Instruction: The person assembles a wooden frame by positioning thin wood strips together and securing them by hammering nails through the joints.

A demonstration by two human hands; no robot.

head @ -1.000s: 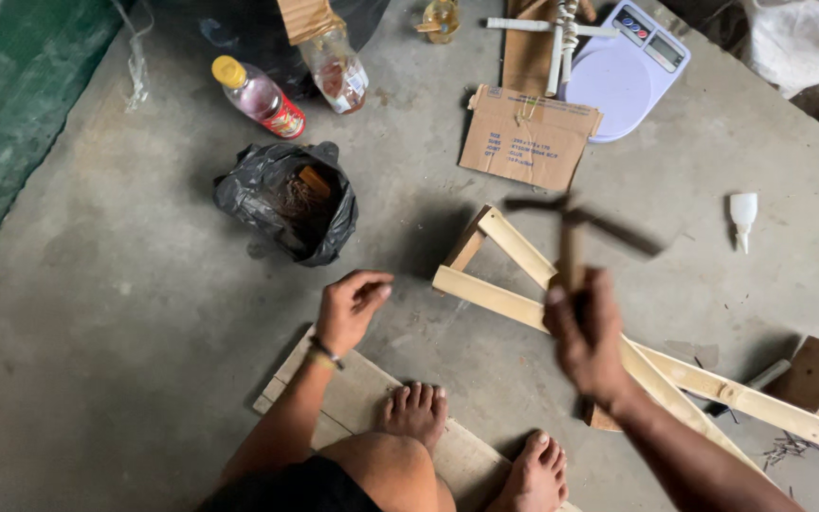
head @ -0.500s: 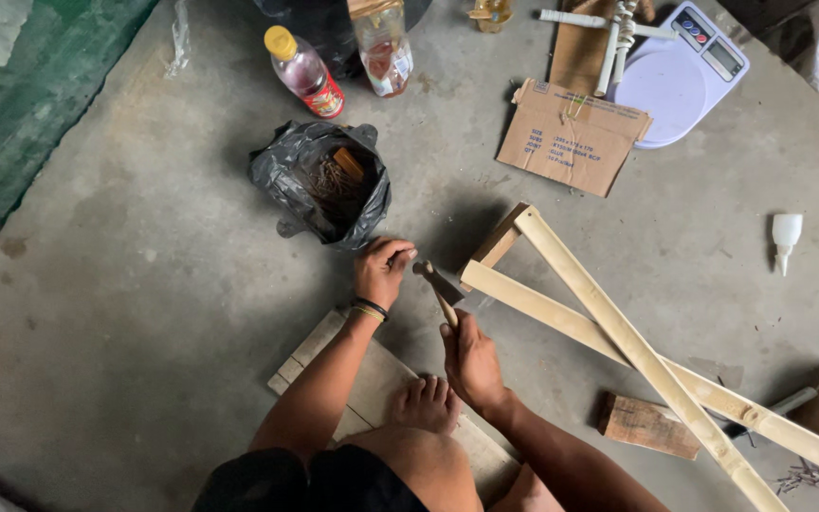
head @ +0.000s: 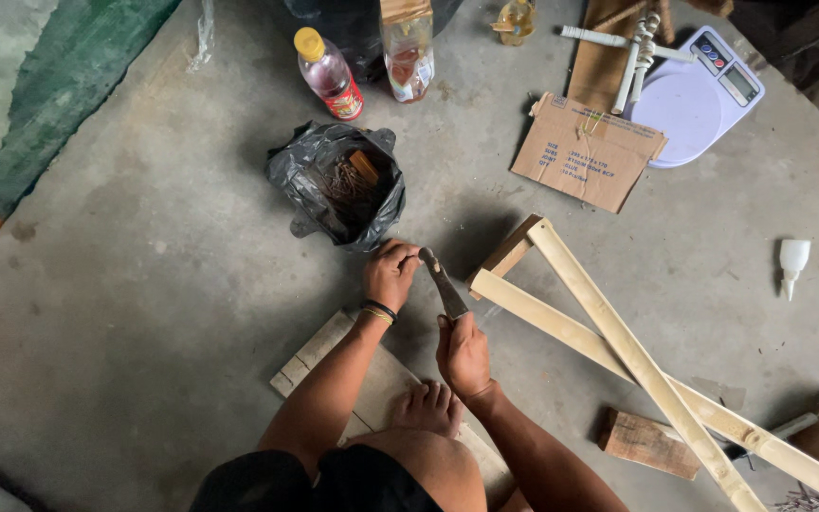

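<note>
Seen from above, a person sits on a concrete floor point(head: 144, 313) with one bare foot point(head: 426, 408) resting on a flat wooden board point(head: 319, 353). The right hand point(head: 463, 355) has its grip clenched around the handle of a hammer point(head: 444, 283), whose metal head points up and left, reaching the fingertips of the left hand point(head: 391, 273). The left hand, a dark band at its wrist, is curled with fingers pinched together right at the hammer head; whether it holds something small there cannot be told. Just above the left hand sits an open black plastic bag point(head: 336, 185) with rusty nails inside. To the right of the hammer lie two long pale wooden slats point(head: 609, 332), crossing each other, their upper ends meeting at a short wooden block point(head: 504, 254). Farther off stand a plastic bottle with a yellow cap point(head: 328, 74), a flattened piece of cardboard point(head: 585, 152), a white digital scale point(head: 703, 95) and a small white glue bottle point(head: 792, 261).
</note>
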